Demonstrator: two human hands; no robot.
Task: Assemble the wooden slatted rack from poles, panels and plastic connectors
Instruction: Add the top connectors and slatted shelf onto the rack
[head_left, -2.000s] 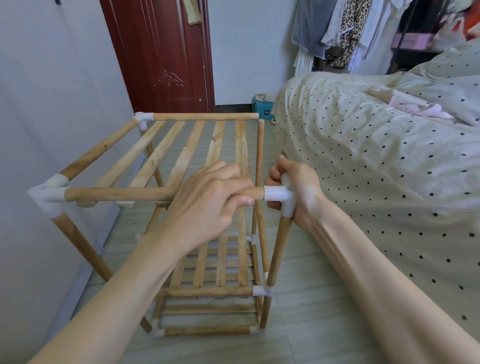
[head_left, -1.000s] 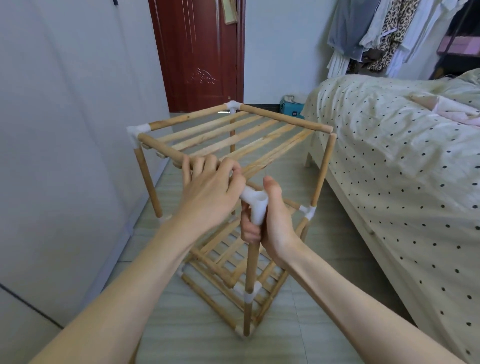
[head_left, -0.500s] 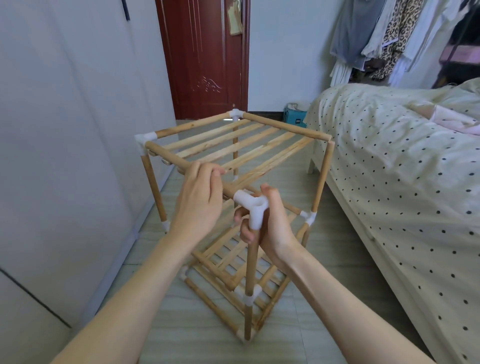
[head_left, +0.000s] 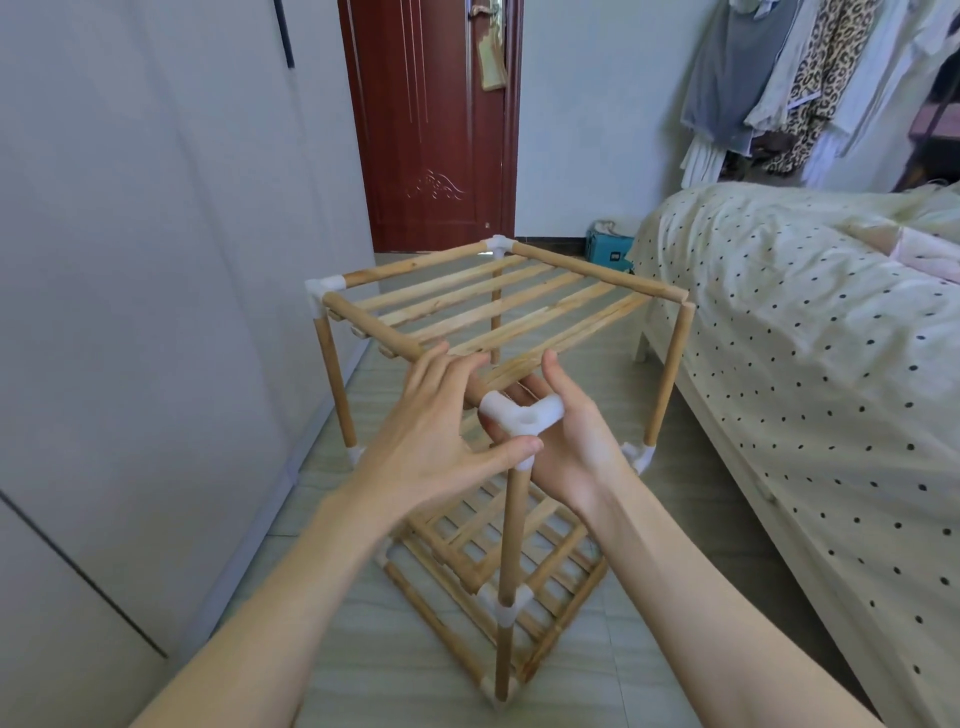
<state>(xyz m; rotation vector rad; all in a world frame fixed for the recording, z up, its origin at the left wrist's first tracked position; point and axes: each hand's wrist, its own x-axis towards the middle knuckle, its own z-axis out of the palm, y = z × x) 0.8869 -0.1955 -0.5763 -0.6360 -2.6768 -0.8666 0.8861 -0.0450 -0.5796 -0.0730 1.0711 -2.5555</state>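
The white plastic corner connector (head_left: 521, 418) sits on top of the near upright pole (head_left: 511, 540) of the wooden rack (head_left: 488, 332), at the corner closest to the camera. Half a second ago both hands were closed around this joint; now they have loosened. The left hand (head_left: 441, 441) has its fingers spread and lifted off the front rail (head_left: 374, 327), only the thumb resting against the connector's lower socket. The right hand (head_left: 566, 441) is cupped open behind the connector, fingers curled loosely, pinching nothing; whether its palm touches the plastic cannot be told.

The connector's top shows an open socket, and its two side arms point along the top frame. The front rail appears to meet the left arm, though the left hand hides the actual join. The right arm faces the side of the top slatted panel (head_left: 519, 306), and that meeting is hidden too.

This loosening suggests the corner is judged seated, or is being checked. The far right corner (head_left: 683, 301) has no connector: the upright and rail ends stand bare there, so that joint is probably still to do.

The rack stands on the tiled floor (head_left: 363, 670), between the pale wall (head_left: 130, 260) and the dotted bed (head_left: 805, 338), with the red door (head_left: 431, 130) beyond.
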